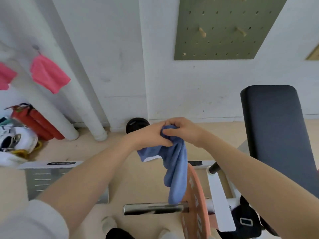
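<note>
Left hand (148,136) and right hand (182,128) both grip the blue cloth (177,169) bunched at its top, its tail dangling over the steel bar (151,209); wiping looks not yet begun

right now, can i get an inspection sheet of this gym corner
surface: tan floor, white frame rail across it
job's things: blue cloth hangs down to the barbell sleeve beside the salmon plate; contact unclear
clutter: shoes, red extinguishers at left
hands: left hand and right hand both grip the cloth's top
cables: none clear; a yellow loop by the shoes
surroundings: black bench pad, green pegboard, pink cloths on hooks
</note>
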Available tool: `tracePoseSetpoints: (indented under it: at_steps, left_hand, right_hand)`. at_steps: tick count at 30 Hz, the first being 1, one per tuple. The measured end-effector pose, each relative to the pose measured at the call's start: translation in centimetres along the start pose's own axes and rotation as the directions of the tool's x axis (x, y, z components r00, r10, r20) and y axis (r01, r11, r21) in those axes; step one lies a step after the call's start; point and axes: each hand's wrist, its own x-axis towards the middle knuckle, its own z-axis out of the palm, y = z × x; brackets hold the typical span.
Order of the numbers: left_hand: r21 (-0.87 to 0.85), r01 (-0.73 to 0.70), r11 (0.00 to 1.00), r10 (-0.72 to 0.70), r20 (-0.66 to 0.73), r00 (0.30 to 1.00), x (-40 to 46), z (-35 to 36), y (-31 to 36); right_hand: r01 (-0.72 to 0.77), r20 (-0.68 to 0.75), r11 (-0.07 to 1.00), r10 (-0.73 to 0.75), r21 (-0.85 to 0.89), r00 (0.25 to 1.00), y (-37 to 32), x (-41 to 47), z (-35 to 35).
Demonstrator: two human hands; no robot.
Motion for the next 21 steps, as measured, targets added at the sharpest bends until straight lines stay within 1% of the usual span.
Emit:
tracePoseSetpoints:
  at_steps: [1,2,3,4,5,6,8,9,11,13,14,15,16,17,18,20,21]
  left_hand:
    - [0.132,-0.01,0.991,0.014,-0.026,1.0,0.0,0.2,0.2]
    - [0.25,0.0,0.968,0.022,-0.085,0.996,0.1,0.0,0.1]
    - [0.312,0.036,0.949,0.019,-0.172,0.985,0.1,-0.4,-0.1]
    - [0.305,0.077,0.949,0.008,-0.269,0.963,0.1,-0.9,-0.4]
    - [0.244,0.098,0.965,-0.003,-0.363,0.932,-0.2,-1.3,-0.5]
    - [0.145,0.099,0.984,-0.024,-0.448,0.894,-0.4,-1.6,-0.7]
    - [-0.119,0.061,0.991,-0.12,-0.592,0.797,-1.0,-2.0,-0.8]
    - [-0.239,0.042,0.97,-0.191,-0.647,0.738,-1.3,-2.2,-1.1]
    - [-0.432,0.011,0.902,-0.349,-0.715,0.606,-1.6,-3.0,-1.8]
    - [-0.583,-0.056,0.81,-0.488,-0.725,0.486,-1.9,-3.8,-3.0]
    - [-0.641,-0.081,0.763,-0.545,-0.707,0.451,-2.1,-4.1,-3.8]
    - [-0.687,-0.074,0.723,-0.593,-0.672,0.443,-2.4,-4.1,-4.4]
    - [-0.714,-0.035,0.699,-0.621,-0.631,0.464,-2.5,-4.0,-5.0]
    - [-0.724,0.014,0.69,-0.63,-0.59,0.506,-2.5,-3.6,-5.4]
    - [-0.712,0.073,0.698,-0.618,-0.549,0.562,-2.4,-3.1,-5.7]
    - [-0.623,0.16,0.766,-0.546,-0.497,0.674,-2.4,-1.9,-4.8]
    - [-0.532,0.174,0.828,-0.468,-0.487,0.737,-2.6,-1.2,-4.1]
  right_hand:
    - [0.025,0.024,0.999,-0.026,0.031,0.999,-0.1,-0.1,0.0]
    - [0.031,0.049,0.999,-0.033,0.044,0.998,0.0,-0.3,-0.1]
    - [0.029,0.068,0.998,-0.033,0.051,0.997,0.3,-0.4,-0.3]
    - [0.019,0.089,0.998,-0.024,0.054,0.996,0.5,-0.5,-0.5]
    - [-0.002,0.119,0.999,-0.003,0.043,0.993,0.8,-0.5,-0.8]
    - [-0.024,0.152,0.999,0.019,0.033,0.988,0.9,-0.5,-1.0]
    - [-0.043,0.222,0.999,0.041,0.005,0.974,1.1,-0.8,-0.8]
    - [-0.048,0.252,0.999,0.048,-0.007,0.966,1.2,-0.9,-0.7]
    - [-0.062,0.287,0.998,0.067,-0.028,0.955,1.5,-1.3,-0.2]
    - [-0.093,0.308,0.993,0.109,-0.067,0.945,2.0,-1.7,0.0]
    - [-0.104,0.308,0.99,0.129,-0.096,0.943,2.1,-1.9,0.1]
    - [-0.107,0.295,0.985,0.142,-0.133,0.945,2.3,-2.0,0.1]
    - [-0.106,0.263,0.979,0.15,-0.172,0.953,2.4,-1.9,0.1]
    - [-0.099,0.214,0.973,0.144,-0.207,0.966,2.4,-1.8,-0.1]
    - [-0.099,0.15,0.97,0.134,-0.22,0.98,2.4,-1.7,0.0]
    - [-0.089,0.042,0.98,0.098,-0.181,0.994,2.0,-1.4,0.0]
    - [-0.071,0.013,0.985,0.074,-0.154,0.997,1.8,-1.2,0.1]
